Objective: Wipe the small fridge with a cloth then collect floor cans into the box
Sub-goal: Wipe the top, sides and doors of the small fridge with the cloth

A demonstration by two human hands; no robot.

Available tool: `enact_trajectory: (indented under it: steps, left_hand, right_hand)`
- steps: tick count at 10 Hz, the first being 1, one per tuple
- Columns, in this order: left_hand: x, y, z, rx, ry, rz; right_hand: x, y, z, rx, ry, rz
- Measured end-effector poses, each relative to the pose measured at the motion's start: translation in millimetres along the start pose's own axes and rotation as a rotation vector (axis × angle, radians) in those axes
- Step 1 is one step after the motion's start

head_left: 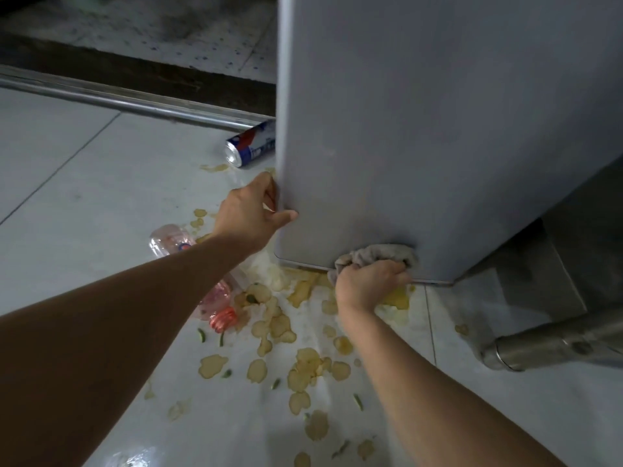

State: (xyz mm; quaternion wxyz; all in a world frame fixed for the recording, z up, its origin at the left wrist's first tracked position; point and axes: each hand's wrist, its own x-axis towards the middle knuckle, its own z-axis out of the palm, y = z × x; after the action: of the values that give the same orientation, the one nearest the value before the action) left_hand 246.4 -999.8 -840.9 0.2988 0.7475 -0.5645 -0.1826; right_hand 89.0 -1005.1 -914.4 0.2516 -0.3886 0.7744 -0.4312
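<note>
The small grey fridge [421,129] fills the upper right of the head view. My left hand [251,215] grips its left front edge, thumb on the front face and fingers around the side. My right hand [369,283] is closed on a crumpled beige cloth [377,252], pressed against the fridge's bottom edge. A blue, red and silver can [251,146] lies on its side on the floor just left of the fridge, partly hidden behind it. No box is in view.
Potato chips and yellow spills [303,362] litter the white tiled floor [67,163] below the fridge. A clear plastic bottle [175,242] with a pink cap lies under my left forearm. A metal door rail [118,99] runs at the back. A steel leg [539,345] stands at right.
</note>
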Motion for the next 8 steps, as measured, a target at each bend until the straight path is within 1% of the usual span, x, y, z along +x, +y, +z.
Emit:
enact_trajectory:
  steps: [1, 2, 3, 4, 5, 6, 7, 8]
  left_hand:
    - [-0.3, -4.6, -3.8, -0.046, -0.038, 0.005]
    - [1.4, -13.8, -12.1, -0.137, -0.118, 0.025]
    - [0.8, -20.3, -20.3, -0.206, -0.210, 0.081]
    - [1.4, -24.7, -26.5, -0.217, -0.159, 0.097]
    - [3.9, -29.3, -32.2, -0.221, -0.058, 0.075]
    - [3.1, -31.4, -34.2, -0.212, -0.046, 0.079]
    - [-0.9, -34.3, -34.2, -0.199, -0.054, 0.077]
    - [-4.4, -36.1, -35.5, -0.181, -0.062, 0.088]
  right_hand:
    - [-28.8, -9.4, 26.3, 0.010, -0.043, 0.033]
    - [-52.2, -20.5, 46.6, 0.033, -0.133, 0.042]
    - [-72.9, -35.7, 63.5, 0.099, -0.204, 0.087]
    - [-78.1, -50.7, 73.8, 0.173, -0.216, 0.164]
    - [-77.1, -57.1, 78.4, 0.224, -0.159, 0.223]
    - [-75.6, -51.6, 86.8, 0.285, -0.126, 0.306]
    - [-76.6, -45.2, 91.7, 0.279, -0.225, 0.529]
    - [-66.2, -31.1, 100.4, 0.294, -0.432, 0.636]
